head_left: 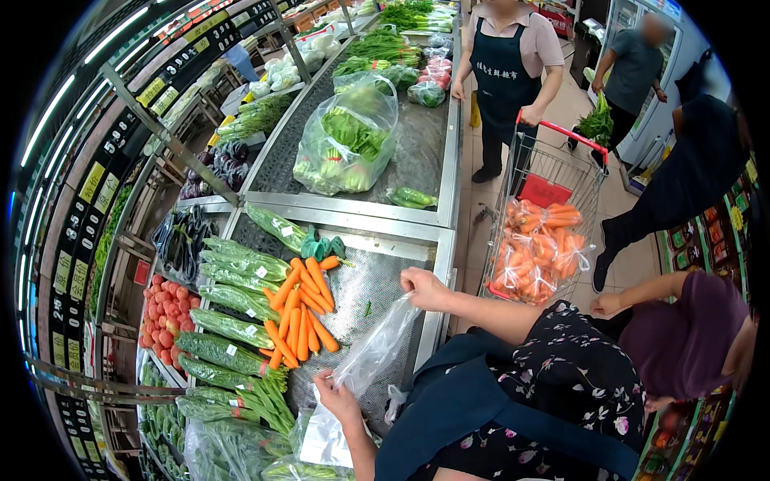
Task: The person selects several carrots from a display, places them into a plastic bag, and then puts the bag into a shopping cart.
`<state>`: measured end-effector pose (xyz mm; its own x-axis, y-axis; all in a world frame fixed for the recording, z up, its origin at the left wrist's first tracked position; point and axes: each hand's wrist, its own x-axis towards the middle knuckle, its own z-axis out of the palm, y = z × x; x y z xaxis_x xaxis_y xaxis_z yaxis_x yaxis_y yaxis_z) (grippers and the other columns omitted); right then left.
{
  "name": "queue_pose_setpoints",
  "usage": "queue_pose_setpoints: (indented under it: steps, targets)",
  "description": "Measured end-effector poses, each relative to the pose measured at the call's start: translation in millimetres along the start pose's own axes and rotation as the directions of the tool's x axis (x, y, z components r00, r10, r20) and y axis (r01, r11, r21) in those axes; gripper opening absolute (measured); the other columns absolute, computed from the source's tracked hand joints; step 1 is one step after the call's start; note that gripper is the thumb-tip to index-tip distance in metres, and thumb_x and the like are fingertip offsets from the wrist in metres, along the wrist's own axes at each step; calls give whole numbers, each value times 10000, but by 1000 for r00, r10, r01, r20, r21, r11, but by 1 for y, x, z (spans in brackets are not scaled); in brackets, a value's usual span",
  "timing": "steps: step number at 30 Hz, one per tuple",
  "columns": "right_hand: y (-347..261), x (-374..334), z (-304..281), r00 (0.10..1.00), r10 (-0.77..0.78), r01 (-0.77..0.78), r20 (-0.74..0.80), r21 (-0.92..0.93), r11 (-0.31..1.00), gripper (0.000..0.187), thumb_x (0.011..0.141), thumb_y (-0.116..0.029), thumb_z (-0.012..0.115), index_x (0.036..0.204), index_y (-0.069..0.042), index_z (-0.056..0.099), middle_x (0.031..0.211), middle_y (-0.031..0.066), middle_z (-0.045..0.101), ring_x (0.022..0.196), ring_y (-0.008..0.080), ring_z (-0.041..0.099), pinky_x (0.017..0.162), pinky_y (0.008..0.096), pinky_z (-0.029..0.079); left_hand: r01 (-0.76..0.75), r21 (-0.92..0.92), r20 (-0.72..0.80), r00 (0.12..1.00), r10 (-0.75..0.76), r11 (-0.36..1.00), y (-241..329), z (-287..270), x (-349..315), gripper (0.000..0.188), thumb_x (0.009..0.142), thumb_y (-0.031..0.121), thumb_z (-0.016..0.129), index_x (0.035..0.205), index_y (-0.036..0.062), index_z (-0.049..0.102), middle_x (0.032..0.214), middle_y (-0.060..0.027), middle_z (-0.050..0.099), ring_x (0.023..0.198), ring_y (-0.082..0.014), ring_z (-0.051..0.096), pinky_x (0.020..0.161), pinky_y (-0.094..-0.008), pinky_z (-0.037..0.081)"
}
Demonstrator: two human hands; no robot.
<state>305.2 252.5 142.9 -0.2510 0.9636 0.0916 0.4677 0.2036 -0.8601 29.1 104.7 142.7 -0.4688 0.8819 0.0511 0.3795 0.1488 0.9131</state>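
A clear plastic bag [377, 345] is stretched slantwise over the metal counter. My left hand [337, 397] pinches its lower end, and my right hand [425, 289] grips the upper end; both are closed. The bag looks flat, with nothing in it that I can see. Left of it lies a loose pile of carrots [301, 317], partly on long green vegetables wrapped in clear film [228, 298]. Below my left hand is a white sheet or bag [327, 437]. A crumpled dark green piece [321, 247] sits above the carrots.
A shopping cart [553, 200] with several bags of carrots [539, 248] stands right of the counter. An aproned person [513, 64] stands behind it. Other people are at the right. A big bag of leafy greens [353, 136] lies on the far counter; tomatoes [167, 317] are at the left.
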Motion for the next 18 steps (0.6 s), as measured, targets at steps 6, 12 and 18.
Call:
queue_pose_setpoints:
  steps: [6, 12, 18]
  targets:
    - [66, -20, 35, 988, 122, -123, 92, 6, 992, 128, 620, 41, 539, 697, -38, 474, 707, 142, 531, 695, 319, 536, 609, 403, 423, 447, -604, 22, 837, -547, 660, -110, 18, -3, 235, 824, -49, 491, 1047, 25, 475, 887, -73, 566, 723, -160, 567, 603, -277, 476]
    - [119, -62, 83, 963, -89, 205, 254, -477, 855, 113, 651, -31, 550, 756, -66, 530, 808, 84, 556, 845, 269, 519, 778, 388, 381, 476, -327, -14, 862, -507, 817, -193, 44, -49, 175, 818, 41, 517, 984, -14, 514, 906, -134, 588, 768, -255, 586, 667, -371, 490]
    - [116, -57, 102, 896, -148, 384, 419, -562, 733, 153, 706, -176, 567, 816, -74, 594, 861, 43, 577, 915, 212, 488, 860, 367, 326, 394, 197, -64, 919, -389, 898, -231, 38, -106, 173, 799, 98, 559, 912, -31, 539, 851, -144, 597, 760, -255, 578, 677, -371, 465]
